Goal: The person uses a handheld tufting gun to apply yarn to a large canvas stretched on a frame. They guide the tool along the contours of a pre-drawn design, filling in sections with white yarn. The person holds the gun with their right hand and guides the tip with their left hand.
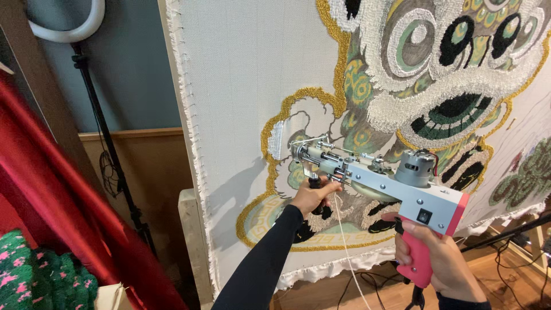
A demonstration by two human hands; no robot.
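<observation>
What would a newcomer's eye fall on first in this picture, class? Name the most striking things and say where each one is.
First, the big stretched cloth filling the middle and right, tufted with a lion-like face in white, green, black and gold at its upper right. Next, the tufting gun pressed to the cloth at centre, the right hand on its pink grip and the left hand on the front handle. A red drape hangs at the left.
</observation>
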